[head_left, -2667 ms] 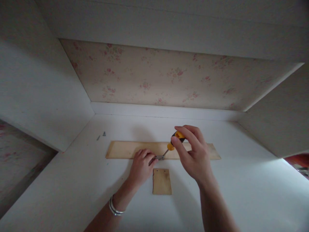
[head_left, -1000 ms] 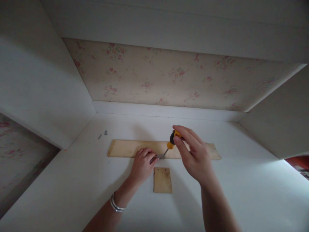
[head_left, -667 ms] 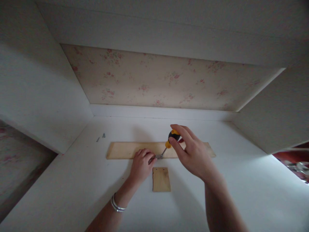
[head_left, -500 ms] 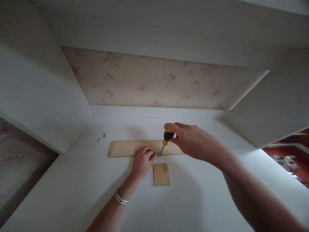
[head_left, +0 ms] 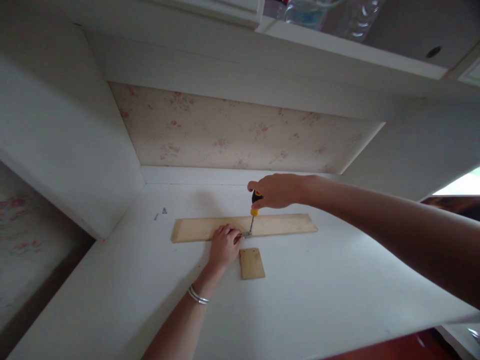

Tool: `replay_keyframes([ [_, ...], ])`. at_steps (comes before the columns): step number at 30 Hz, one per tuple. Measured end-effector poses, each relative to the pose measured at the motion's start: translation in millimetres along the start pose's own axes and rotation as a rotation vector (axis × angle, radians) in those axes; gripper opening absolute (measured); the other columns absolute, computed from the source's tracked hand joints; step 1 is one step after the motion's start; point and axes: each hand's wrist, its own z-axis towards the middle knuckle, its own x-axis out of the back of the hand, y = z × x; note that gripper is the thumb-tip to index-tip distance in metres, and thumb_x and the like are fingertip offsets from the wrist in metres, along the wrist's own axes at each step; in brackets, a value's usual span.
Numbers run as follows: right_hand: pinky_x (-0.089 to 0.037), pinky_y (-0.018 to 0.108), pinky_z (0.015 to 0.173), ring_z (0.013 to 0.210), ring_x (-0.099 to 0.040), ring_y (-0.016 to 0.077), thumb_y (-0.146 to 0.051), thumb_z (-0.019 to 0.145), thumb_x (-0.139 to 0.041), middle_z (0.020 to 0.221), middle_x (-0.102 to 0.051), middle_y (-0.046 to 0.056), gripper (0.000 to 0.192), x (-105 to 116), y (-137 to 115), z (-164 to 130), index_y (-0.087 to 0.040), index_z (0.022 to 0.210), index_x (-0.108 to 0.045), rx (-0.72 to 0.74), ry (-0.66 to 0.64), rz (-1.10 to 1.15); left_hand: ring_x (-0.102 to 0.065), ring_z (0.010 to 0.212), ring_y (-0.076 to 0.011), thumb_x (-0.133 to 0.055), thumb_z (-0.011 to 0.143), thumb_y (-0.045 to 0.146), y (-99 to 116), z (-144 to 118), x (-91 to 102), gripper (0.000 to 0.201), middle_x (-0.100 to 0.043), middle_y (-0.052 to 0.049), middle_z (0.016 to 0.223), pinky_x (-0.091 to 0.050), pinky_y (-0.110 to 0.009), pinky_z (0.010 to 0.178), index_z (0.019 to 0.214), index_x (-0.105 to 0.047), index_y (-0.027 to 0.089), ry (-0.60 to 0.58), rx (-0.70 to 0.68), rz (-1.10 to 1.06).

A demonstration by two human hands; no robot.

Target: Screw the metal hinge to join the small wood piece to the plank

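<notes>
My right hand (head_left: 275, 191) is wrapped around the black and yellow handle of a screwdriver (head_left: 255, 212). Its thin shaft points down, the tip meeting a small metal piece (head_left: 246, 234) on a long wooden board (head_left: 283, 225). With bent fingers, my left hand (head_left: 225, 245) rests on the board's front edge and pinches the near end of that metal piece. What kind of piece it is stays too small to make out. Just in front of the board lies a short wooden block (head_left: 252, 264) with two small dark holes.
Small hardware pieces (head_left: 164, 210) lie left of the board on the white surface (head_left: 292, 300). Side panels and a floral-papered back wall (head_left: 232, 130) enclose it. Overhead is a shelf edge (head_left: 352, 50) with clear plastic containers (head_left: 307, 15).
My right forearm has swung up and outward, and the screwdriver stands more upright. My view has shifted, bringing the overhead shelf and the board's right end into sight. My left hand keeps its grip.
</notes>
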Motion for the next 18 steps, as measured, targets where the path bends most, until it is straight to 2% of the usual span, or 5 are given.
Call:
replay_keyframes([
  [4,-0.036,0.027,0.053,0.07,-0.06,0.0201,-0.031,0.074,-0.061,0.089,-0.064,0.01,0.039,4,0,-2,-0.018,0.11,-0.057,0.05,-0.057,-0.008,-0.051,0.09,-0.0189,-0.064,0.078,0.022,-1,0,0.3,0.008,-0.057,-0.004,0.089,-0.04,-0.036,0.085,0.085,-0.065,0.02,-0.01,-0.001,-0.001],
  [8,-0.038,0.03,0.054,0.062,-0.058,0.0203,-0.055,0.076,-0.053,0.074,-0.064,0.011,0.049,15,-7,0,-0.012,0.096,-0.065,-0.065,-0.171,-0.052,-0.051,0.09,-0.0191,-0.064,0.078,0.023,-1,0,-0.8,0.007,-0.058,-0.003,0.09,-0.039,-0.035,0.084,0.085,-0.065,0.02,-0.023,0.01,0.016],
  [12,-0.04,0.032,0.057,0.054,-0.056,0.0185,-0.064,0.08,-0.037,0.055,-0.059,0.009,0.062,20,-11,6,-0.01,0.075,-0.067,-0.1,-0.309,0.009,-0.051,0.09,-0.0187,-0.063,0.079,0.024,-1,0,-0.4,0.007,-0.058,-0.003,0.091,-0.038,-0.034,0.085,0.085,-0.065,0.021,-0.037,0.018,0.032],
  [14,-0.04,0.033,0.058,0.054,-0.056,0.0198,-0.068,0.08,-0.031,0.053,-0.058,0.01,0.068,19,-11,8,-0.011,0.071,-0.067,-0.126,-0.308,0.02,-0.05,0.09,-0.0185,-0.063,0.079,0.024,-1,0,0.5,0.007,-0.058,-0.002,0.092,-0.038,-0.034,0.085,0.086,-0.065,0.022,-0.041,0.018,0.035],
  [18,-0.039,0.033,0.057,0.069,-0.059,0.0246,-0.064,0.071,-0.054,0.078,-0.065,0.011,0.058,17,-8,8,-0.015,0.099,-0.065,-0.052,-0.159,-0.053,-0.05,0.091,-0.0186,-0.063,0.079,0.024,-1,0,1.7,0.009,-0.058,-0.002,0.093,-0.038,-0.034,0.084,0.088,-0.065,0.023,-0.047,0.019,0.036],
])
